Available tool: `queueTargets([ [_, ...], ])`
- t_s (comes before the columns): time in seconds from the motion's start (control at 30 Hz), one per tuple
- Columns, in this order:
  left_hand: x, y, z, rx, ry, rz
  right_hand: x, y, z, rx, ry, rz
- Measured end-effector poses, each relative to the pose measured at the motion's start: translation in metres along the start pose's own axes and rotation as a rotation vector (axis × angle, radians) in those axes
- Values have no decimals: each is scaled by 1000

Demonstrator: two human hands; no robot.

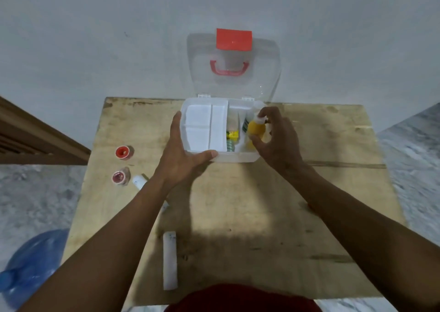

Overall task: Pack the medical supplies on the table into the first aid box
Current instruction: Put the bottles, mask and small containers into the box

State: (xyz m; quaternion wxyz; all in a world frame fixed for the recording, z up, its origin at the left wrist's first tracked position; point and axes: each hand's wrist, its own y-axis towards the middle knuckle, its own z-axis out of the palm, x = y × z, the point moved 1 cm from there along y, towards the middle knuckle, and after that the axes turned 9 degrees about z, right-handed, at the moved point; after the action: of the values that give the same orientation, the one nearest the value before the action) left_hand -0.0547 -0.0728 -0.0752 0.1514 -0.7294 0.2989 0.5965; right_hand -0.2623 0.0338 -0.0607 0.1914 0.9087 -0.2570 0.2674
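The white first aid box stands open at the far middle of the wooden table, its clear lid with red latch and handle leaning back. White gauze packs fill its left compartment; small yellow and green packs lie in the middle one. My left hand grips the box's front left corner. My right hand is closed around a yellow bottle with a white cap, held over the right compartment.
Two red tape rolls lie on the table's left side, a white tube beside them partly under my left forearm. A long white roll lies near the front edge. A blue bag sits on the floor at left.
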Motion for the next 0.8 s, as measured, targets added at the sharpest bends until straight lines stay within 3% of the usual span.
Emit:
queueTargets([
  [0.23, 1, 2, 0, 14, -1, -2, 5, 6, 2, 25, -97, 106],
  [0.8, 7, 5, -2, 40, 17, -24, 19, 4, -4, 104, -142, 145],
])
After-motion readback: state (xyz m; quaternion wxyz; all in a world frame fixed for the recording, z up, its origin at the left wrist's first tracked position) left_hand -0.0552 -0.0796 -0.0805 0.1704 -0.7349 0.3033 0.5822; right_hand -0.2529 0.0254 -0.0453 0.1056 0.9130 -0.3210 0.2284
